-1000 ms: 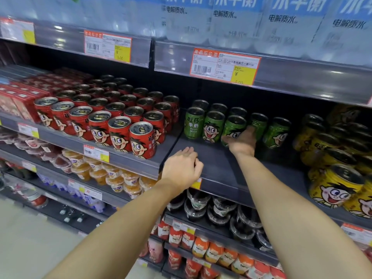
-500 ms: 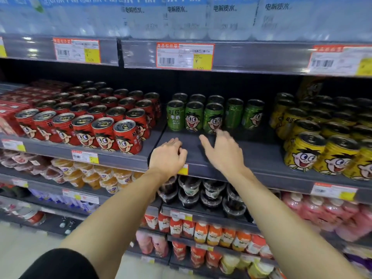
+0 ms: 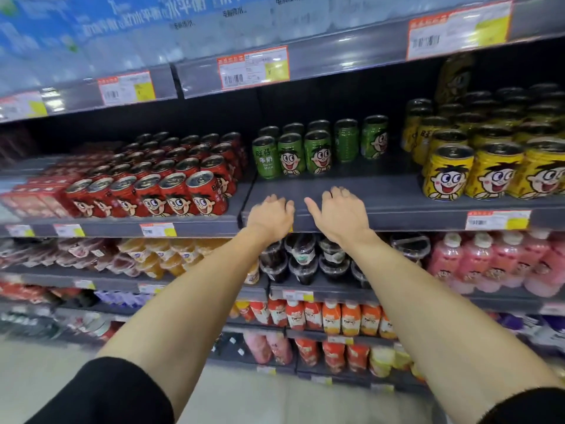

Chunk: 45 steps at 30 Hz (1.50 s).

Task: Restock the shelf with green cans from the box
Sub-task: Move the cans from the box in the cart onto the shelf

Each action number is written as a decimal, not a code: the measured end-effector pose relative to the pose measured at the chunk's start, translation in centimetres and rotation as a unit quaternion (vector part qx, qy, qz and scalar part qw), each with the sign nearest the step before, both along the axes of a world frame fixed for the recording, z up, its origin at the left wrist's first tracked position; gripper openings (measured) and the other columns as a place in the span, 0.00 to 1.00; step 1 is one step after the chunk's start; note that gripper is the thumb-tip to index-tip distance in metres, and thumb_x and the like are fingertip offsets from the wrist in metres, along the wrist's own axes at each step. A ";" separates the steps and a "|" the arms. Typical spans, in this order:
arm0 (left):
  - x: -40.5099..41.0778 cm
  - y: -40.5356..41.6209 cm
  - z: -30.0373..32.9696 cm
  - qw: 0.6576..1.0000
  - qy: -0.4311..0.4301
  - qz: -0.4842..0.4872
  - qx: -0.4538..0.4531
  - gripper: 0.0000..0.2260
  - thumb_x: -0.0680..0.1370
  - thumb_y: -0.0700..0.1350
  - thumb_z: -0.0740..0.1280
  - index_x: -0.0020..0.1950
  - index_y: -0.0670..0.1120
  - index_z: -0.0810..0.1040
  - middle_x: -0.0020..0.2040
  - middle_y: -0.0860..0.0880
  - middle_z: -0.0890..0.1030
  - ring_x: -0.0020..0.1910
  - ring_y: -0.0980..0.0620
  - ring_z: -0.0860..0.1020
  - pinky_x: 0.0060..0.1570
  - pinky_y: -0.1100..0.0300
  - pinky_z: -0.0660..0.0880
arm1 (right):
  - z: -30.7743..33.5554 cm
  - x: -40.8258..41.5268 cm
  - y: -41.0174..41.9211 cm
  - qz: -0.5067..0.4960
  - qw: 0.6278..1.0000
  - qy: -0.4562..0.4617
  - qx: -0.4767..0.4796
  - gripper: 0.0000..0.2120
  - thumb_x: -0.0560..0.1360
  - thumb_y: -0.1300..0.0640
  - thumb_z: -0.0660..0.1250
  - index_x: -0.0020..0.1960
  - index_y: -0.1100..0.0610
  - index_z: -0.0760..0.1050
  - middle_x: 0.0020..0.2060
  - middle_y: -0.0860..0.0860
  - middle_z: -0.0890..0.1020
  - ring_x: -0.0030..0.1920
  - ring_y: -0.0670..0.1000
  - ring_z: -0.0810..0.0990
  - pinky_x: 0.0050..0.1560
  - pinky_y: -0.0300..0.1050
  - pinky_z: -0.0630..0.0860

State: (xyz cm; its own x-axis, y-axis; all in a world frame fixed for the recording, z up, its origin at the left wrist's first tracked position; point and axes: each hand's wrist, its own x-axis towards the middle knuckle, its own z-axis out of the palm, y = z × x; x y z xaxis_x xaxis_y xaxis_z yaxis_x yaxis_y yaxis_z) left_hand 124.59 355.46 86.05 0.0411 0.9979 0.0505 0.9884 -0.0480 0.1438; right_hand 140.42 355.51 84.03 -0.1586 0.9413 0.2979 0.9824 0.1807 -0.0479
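Grey shop shelf (image 3: 397, 206) with drink cans

Green cans (image 3: 318, 148) stand upright toward the back of the shelf, left of its middle; red cans (image 3: 171, 182) fill the left section up to the front edge, and yellow cans (image 3: 489, 154) crowd the right end; both hands, left hand (image 3: 270, 217) and right hand (image 3: 341, 215), rest on the front edge

The shelf (image 3: 397, 203) under both hands looks like matt grey painted metal, smooth and dull. Just beyond the fingertips, the green cans (image 3: 292, 156) have glossy printed sides and bare silvery metal lids that catch the light. Left of the left hand, the red cans (image 3: 175, 195) share that shiny finish (lids mirror-bright), as do the yellow cans (image 3: 448, 174) right of the right hand. Paper price labels (image 3: 253, 68) overhead sit behind a glossy strip. Dark sleeves (image 3: 101, 396) look like soft matt cloth.
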 end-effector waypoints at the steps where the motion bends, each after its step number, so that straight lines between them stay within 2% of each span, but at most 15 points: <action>1: 0.0 -0.8 0.0 1.000 0.026 -0.016 0.003 0.19 0.84 0.50 0.48 0.66 0.44 0.71 0.68 0.41 0.71 0.70 0.43 0.66 0.68 0.47 0.63 | 0.0 0.0 -0.2 0.003 1.000 -0.008 -0.008 0.33 0.82 0.39 0.46 0.63 0.65 0.75 0.62 0.62 0.77 0.65 0.60 0.72 0.65 0.53 0.67; 4: -0.7 -2.9 -0.3 0.993 0.089 -0.073 -0.021 0.25 0.83 0.53 0.48 0.79 0.45 0.53 0.79 0.42 0.54 0.78 0.47 0.53 0.74 0.43 0.52 | -0.6 -0.1 -1.7 0.043 0.999 -0.016 -0.003 0.32 0.82 0.40 0.47 0.72 0.64 0.67 0.72 0.61 0.68 0.74 0.58 0.63 0.75 0.54 0.53; 6: -1.0 -4.4 -0.1 0.988 0.121 -0.093 -0.023 0.28 0.83 0.53 0.50 0.80 0.47 0.46 0.80 0.43 0.49 0.78 0.46 0.48 0.74 0.43 0.50 | -1.3 0.0 -3.6 0.063 0.998 -0.012 -0.010 0.32 0.82 0.40 0.47 0.76 0.62 0.60 0.77 0.59 0.61 0.78 0.56 0.55 0.77 0.54 0.48; 8: -1.1 -6.5 -0.1 0.987 0.129 -0.093 -0.014 0.27 0.82 0.53 0.52 0.79 0.45 0.51 0.79 0.41 0.51 0.77 0.44 0.52 0.74 0.44 0.53 | -2.2 0.0 -5.9 0.060 0.998 0.001 -0.023 0.33 0.82 0.40 0.47 0.79 0.62 0.54 0.79 0.58 0.54 0.79 0.56 0.49 0.77 0.54 0.45; 10: -0.9 -9.2 -0.7 0.990 0.093 -0.105 0.006 0.22 0.82 0.51 0.54 0.74 0.42 0.63 0.73 0.40 0.64 0.71 0.40 0.65 0.69 0.46 0.62 | -3.2 -0.3 -8.6 0.039 0.998 0.009 -0.039 0.33 0.82 0.40 0.47 0.79 0.61 0.51 0.79 0.57 0.51 0.79 0.56 0.47 0.78 0.53 0.46; 11: -0.8 -10.6 -1.3 0.991 0.061 -0.115 0.017 0.20 0.82 0.51 0.55 0.69 0.42 0.68 0.68 0.40 0.71 0.66 0.40 0.70 0.65 0.48 0.65 | -3.8 -0.4 -10.2 0.023 0.998 0.016 -0.056 0.34 0.82 0.40 0.47 0.79 0.61 0.51 0.79 0.57 0.52 0.79 0.56 0.48 0.77 0.53 0.47; 13: -0.4 -13.9 -3.2 0.991 0.021 -0.136 0.001 0.16 0.82 0.50 0.55 0.64 0.42 0.72 0.63 0.41 0.75 0.61 0.41 0.73 0.60 0.49 0.70 | -5.2 -0.7 -13.8 -0.012 0.992 0.044 -0.119 0.34 0.82 0.39 0.47 0.79 0.61 0.52 0.78 0.58 0.56 0.78 0.57 0.53 0.76 0.53 0.52; 16: 0.1 -18.5 -7.3 0.987 0.026 -0.155 -0.042 0.17 0.82 0.51 0.54 0.63 0.43 0.73 0.63 0.42 0.76 0.61 0.41 0.74 0.57 0.49 0.71 | -8.1 -0.4 -19.7 -0.049 0.977 0.047 -0.204 0.34 0.82 0.38 0.47 0.78 0.62 0.54 0.77 0.58 0.60 0.76 0.57 0.58 0.75 0.52 0.56; 19: 1.8 -23.0 -10.6 0.982 0.022 -0.172 -0.080 0.17 0.82 0.52 0.54 0.59 0.43 0.75 0.60 0.41 0.77 0.58 0.40 0.76 0.54 0.49 0.72 | -10.6 1.6 -25.9 -0.076 0.962 0.036 -0.261 0.32 0.82 0.39 0.49 0.75 0.61 0.62 0.73 0.58 0.66 0.72 0.58 0.64 0.71 0.52 0.61; 22: 4.5 -28.4 -13.2 0.970 0.013 -0.209 -0.124 0.18 0.82 0.52 0.53 0.61 0.43 0.76 0.60 0.41 0.77 0.59 0.40 0.76 0.57 0.48 0.70 | -13.3 4.9 -32.7 -0.121 0.943 0.024 -0.309 0.31 0.82 0.39 0.50 0.74 0.61 0.63 0.73 0.59 0.67 0.72 0.58 0.64 0.70 0.53 0.63; 25: 7.1 -33.6 -14.9 0.951 0.013 -0.259 -0.166 0.19 0.82 0.53 0.53 0.58 0.43 0.77 0.58 0.41 0.79 0.57 0.41 0.76 0.54 0.50 0.71 | -15.0 7.8 -39.4 -0.184 0.921 0.019 -0.342 0.32 0.81 0.37 0.49 0.73 0.61 0.65 0.72 0.60 0.68 0.71 0.58 0.67 0.70 0.52 0.64; 33: 15.4 -41.9 -15.5 0.926 0.059 -0.323 -0.187 0.20 0.83 0.54 0.51 0.65 0.44 0.74 0.62 0.42 0.77 0.64 0.42 0.72 0.65 0.45 0.66 | -14.9 14.7 -49.6 -0.284 0.887 0.066 -0.357 0.29 0.81 0.38 0.51 0.65 0.60 0.73 0.64 0.60 0.77 0.64 0.58 0.74 0.62 0.49 0.70; 36: 18.6 -43.4 -15.4 0.921 0.059 -0.333 -0.193 0.19 0.83 0.53 0.52 0.65 0.44 0.73 0.62 0.42 0.77 0.62 0.42 0.74 0.63 0.47 0.66 | -14.2 17.4 -51.9 -0.296 0.876 0.121 -0.362 0.30 0.80 0.37 0.53 0.71 0.59 0.69 0.68 0.60 0.74 0.67 0.58 0.73 0.65 0.51 0.70; 40: 24.0 -45.9 -16.4 0.914 0.066 -0.339 -0.212 0.19 0.83 0.53 0.52 0.62 0.43 0.74 0.59 0.41 0.79 0.58 0.41 0.77 0.56 0.50 0.71 | -13.7 22.7 -55.6 -0.312 0.861 0.137 -0.377 0.33 0.80 0.36 0.52 0.76 0.58 0.62 0.71 0.59 0.70 0.70 0.58 0.70 0.68 0.51 0.68; 45: 32.8 -50.2 -17.9 0.898 0.084 -0.368 -0.224 0.20 0.83 0.55 0.52 0.58 0.42 0.77 0.58 0.41 0.79 0.57 0.41 0.78 0.53 0.51 0.74 | -14.5 31.1 -61.2 -0.330 0.850 0.145 -0.385 0.32 0.80 0.35 0.51 0.67 0.60 0.70 0.65 0.60 0.75 0.65 0.59 0.74 0.64 0.54 0.71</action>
